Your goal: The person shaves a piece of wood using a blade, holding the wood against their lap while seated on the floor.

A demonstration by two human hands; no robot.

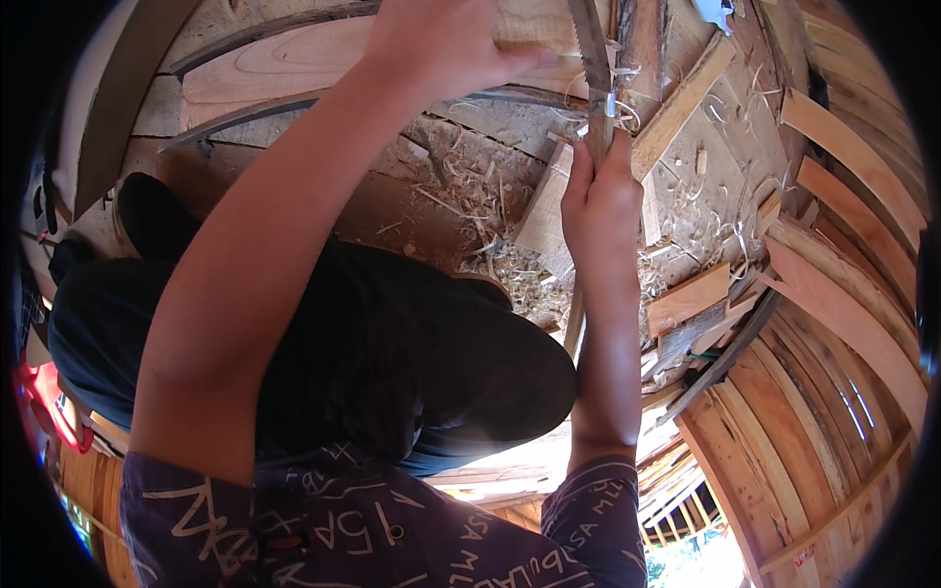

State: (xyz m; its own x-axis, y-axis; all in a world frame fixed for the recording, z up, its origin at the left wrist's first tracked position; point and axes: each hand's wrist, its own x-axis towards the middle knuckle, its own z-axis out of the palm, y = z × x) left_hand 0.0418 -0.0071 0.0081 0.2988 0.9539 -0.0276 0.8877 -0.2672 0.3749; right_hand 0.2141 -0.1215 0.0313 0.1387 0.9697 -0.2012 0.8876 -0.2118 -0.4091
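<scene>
My right hand (602,196) is wrapped round the lower part of a saw (594,73). Its toothed metal blade rises past the top edge of the picture. A narrow wooden length, perhaps the saw's handle (575,323), shows below beside my forearm. At the top, over a pale wooden board (265,73), is my left hand (441,49), its thumb stretched toward the blade. The picture's edge cuts off its other fingers. Dark curved strips (245,118) run along the board's long sides.
Wood shavings (480,196) and offcuts litter the plank floor. A pale block (544,211) lies beside my right hand, with a long wood strip (686,103) beyond it. Curved plank walls (833,441) rise at the right. My bent legs (421,343) fill the middle.
</scene>
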